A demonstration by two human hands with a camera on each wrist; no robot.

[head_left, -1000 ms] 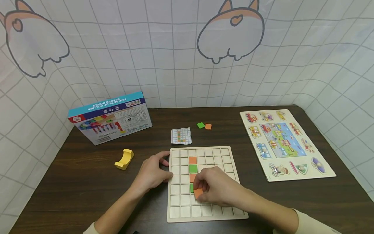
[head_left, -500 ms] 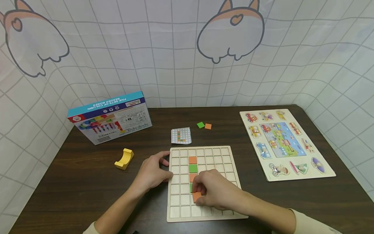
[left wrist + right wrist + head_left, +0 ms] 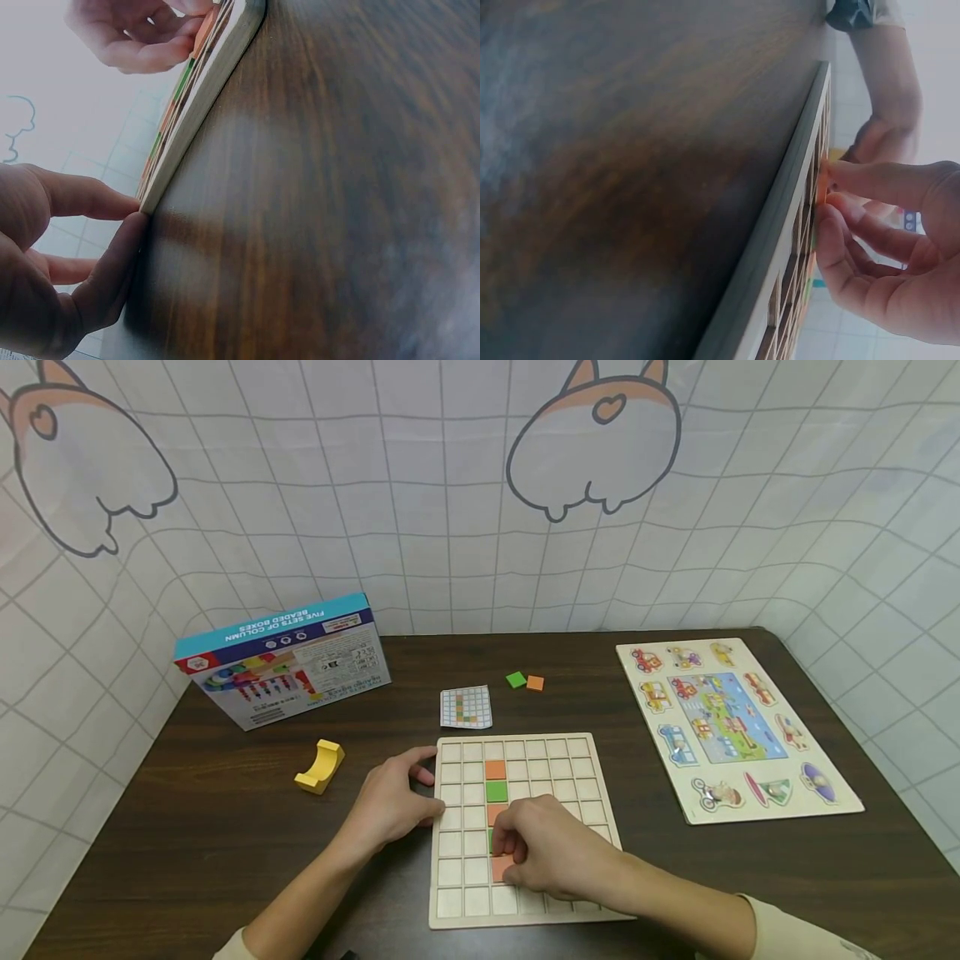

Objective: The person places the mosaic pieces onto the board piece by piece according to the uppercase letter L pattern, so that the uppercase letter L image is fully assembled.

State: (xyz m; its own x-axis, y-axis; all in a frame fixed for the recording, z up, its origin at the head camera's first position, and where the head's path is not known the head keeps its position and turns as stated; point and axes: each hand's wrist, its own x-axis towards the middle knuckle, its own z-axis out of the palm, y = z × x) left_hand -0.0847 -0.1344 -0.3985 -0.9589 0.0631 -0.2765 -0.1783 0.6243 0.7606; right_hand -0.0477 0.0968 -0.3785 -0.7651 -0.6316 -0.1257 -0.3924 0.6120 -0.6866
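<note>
My right hand (image 3: pixel 558 847) holds an orange square tile (image 3: pixel 501 869) between thumb and fingers, low in a cell of the wooden grid board (image 3: pixel 453 872). Above it in the same column lie an orange tile (image 3: pixel 495 769), a green tile (image 3: pixel 497 791), another orange tile (image 3: pixel 495 814) and a green one mostly hidden by my fingers. In the right wrist view, the thumb and fingertips meet the held tile (image 3: pixel 822 184) at the board's surface. My left hand (image 3: pixel 393 797) rests against the board's left edge, thumb and forefinger spread along it.
Behind the board lie a small printed grid card (image 3: pixel 466 707), a loose green tile (image 3: pixel 516 679) and a loose orange tile (image 3: pixel 535 682). A yellow curved block (image 3: pixel 320 767) and a box (image 3: pixel 300 668) stand left. A picture puzzle board (image 3: pixel 738 735) lies right.
My right hand has brought the orange tile slightly down and left, from tilted above the board to flat in the cell below the green tile. The left hand stays put.
</note>
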